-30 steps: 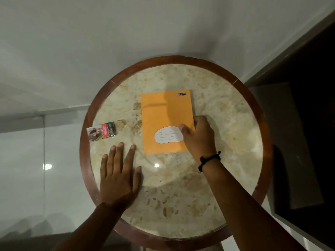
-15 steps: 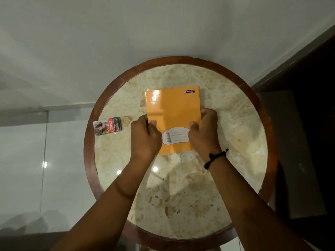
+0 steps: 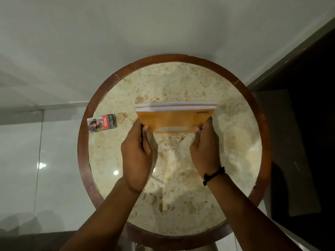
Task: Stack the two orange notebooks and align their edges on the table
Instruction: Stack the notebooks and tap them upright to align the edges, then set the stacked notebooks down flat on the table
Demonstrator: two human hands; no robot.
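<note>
Both hands, left hand (image 3: 136, 156) and right hand (image 3: 205, 151), clamp fingers on two stacked orange paper notebooks (image 3: 175, 120), tilted up toward twelve o'clock above the round marble surface (image 3: 181, 196).

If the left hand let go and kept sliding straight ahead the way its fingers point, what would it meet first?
Likely nothing on the table: the left hand points up past the notebooks' left edge, over bare marble to the table's wooden rim. The small box lies well left of that line. Depth is uncertain.

The room is dim, with warm light from above that leaves small bright glare spots on the polished desk (image 3: 235, 142) and on the glossy floor (image 3: 41, 165) at left. The right side falls into near-black shadow, and the wide-angle lens bends straight lines near the edges.
</note>
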